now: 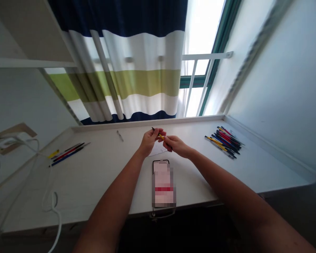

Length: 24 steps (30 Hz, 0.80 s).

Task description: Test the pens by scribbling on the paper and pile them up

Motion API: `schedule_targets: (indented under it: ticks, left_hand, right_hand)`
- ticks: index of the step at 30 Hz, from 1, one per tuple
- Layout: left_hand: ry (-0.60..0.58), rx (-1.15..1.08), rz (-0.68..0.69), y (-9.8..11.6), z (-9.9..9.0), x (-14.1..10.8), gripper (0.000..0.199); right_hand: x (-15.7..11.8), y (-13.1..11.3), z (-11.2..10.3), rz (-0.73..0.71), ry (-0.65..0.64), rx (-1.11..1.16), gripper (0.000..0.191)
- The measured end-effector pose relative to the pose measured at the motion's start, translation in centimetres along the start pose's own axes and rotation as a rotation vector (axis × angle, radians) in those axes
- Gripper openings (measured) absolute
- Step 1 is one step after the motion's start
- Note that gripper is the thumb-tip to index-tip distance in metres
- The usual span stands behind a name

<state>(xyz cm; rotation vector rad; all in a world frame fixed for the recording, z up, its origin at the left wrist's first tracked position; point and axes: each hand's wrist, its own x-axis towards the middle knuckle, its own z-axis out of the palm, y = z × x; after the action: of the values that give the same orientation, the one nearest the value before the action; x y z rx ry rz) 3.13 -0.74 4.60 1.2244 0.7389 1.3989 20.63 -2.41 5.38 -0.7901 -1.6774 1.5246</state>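
Note:
A yellow and black pen is held up between my two hands, above the far middle of the white desk. The fingers of my left hand are closed around its dark-tipped end. On the other end, my right hand pinches the pen, its fingers covering part of it. Beneath both hands lies a piece of white paper with small marks on it. Nearer to me rests a phone, its screen blurred out.
To the right lies a pile of pens in several colours. A smaller group of pens sits on the left, near a white cable. One lone pen lies left of my hands. A striped curtain hangs behind the desk.

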Motion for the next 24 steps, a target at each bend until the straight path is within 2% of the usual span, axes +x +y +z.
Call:
schedule_targets:
  ticks: [2, 3, 6, 8, 11, 15, 20, 24]
  left_hand:
    - [-0.013, 0.010, -0.016, -1.2, 0.4, -0.3, 0.060]
    - [-0.007, 0.022, -0.018, -1.6, 0.4, -0.5, 0.060]
    - [0.061, 0.052, 0.003, -2.4, 0.1, -0.8, 0.058]
    - [0.114, 0.052, 0.014, -2.7, -0.1, -0.7, 0.059]
    - [0.113, 0.042, 0.004, -2.7, -0.1, -0.7, 0.059]
    - [0.059, 0.013, 0.005, -2.3, 0.0, -1.1, 0.057]
    - [0.063, -0.022, 0.011, -1.7, 0.2, -1.6, 0.055]
    - [0.076, -0.009, -0.001, -1.7, 0.2, -1.6, 0.052]
  right_hand:
    - [0.0, 1.0, -1.0, -0.017, -0.040, -0.016, 0.054]
    - [0.2, 1.6, -1.3, -0.041, -0.020, -0.050, 0.051]
    - [0.9, 2.7, -1.6, -0.126, 0.153, -0.190, 0.044]
    - [1.1, 3.2, -1.5, -0.105, 0.182, -0.240, 0.041]
    - [0.9, 3.4, -1.4, -0.040, 0.096, -0.266, 0.047]
    - [0.4, 3.2, -1.2, -0.134, 0.203, -0.198, 0.048]
    - [0.0, 2.6, -0.7, -0.060, 0.132, -0.181, 0.057]
    - [-0.2, 2.4, -0.3, -0.113, 0.207, -0.147, 0.055]
